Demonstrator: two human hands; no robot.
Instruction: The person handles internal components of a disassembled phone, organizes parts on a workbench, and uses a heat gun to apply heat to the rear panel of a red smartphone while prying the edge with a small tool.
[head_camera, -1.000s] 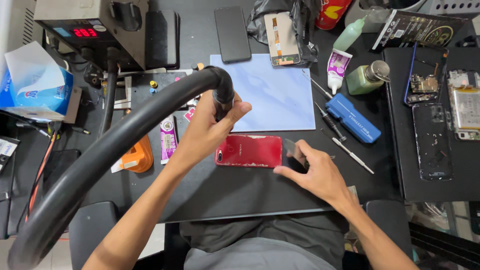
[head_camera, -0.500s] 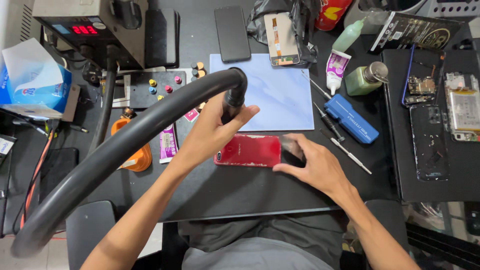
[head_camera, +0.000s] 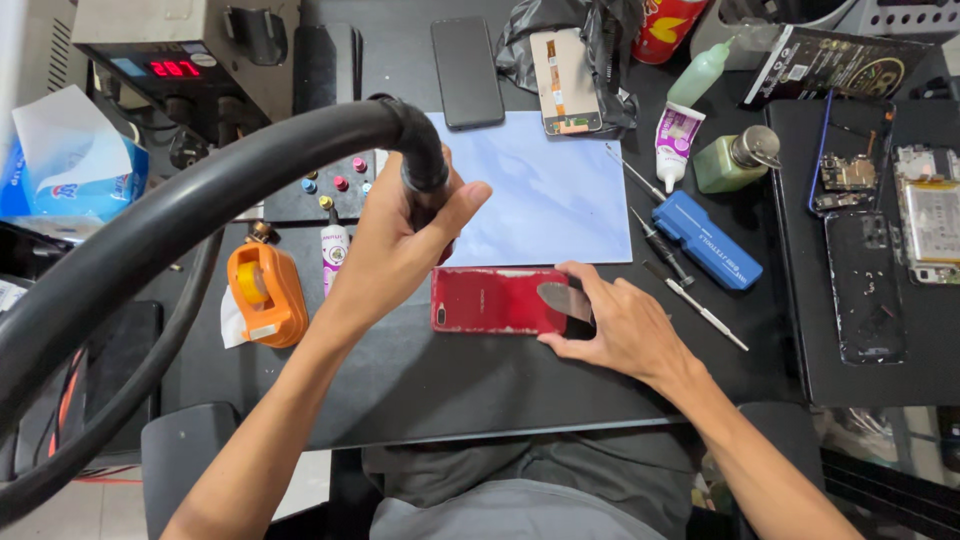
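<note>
On the bench, largest to smallest:
Mat (head_camera: 500, 400): black, bears everything; a pale blue sheet (head_camera: 560, 200) lies behind the work.
Hose (head_camera: 200, 220): thick, black, arcs from lower left to the nozzle, kept off the surface.
Left hand (head_camera: 400, 250): fingers clamped round the nozzle handle (head_camera: 425, 180), tip aimed down at the phone's top edge, apparently to warm it.
Right hand (head_camera: 625, 325): pinched together on a thin metal blade (head_camera: 562, 300), laid flat on the phone's right end; it also steadies the phone.
Phone (head_camera: 500, 300): red, back up, mid-mat before the person; long axis left-right, camera end left.
Tape dispenser (head_camera: 265, 290): orange, idle at left.
</note>
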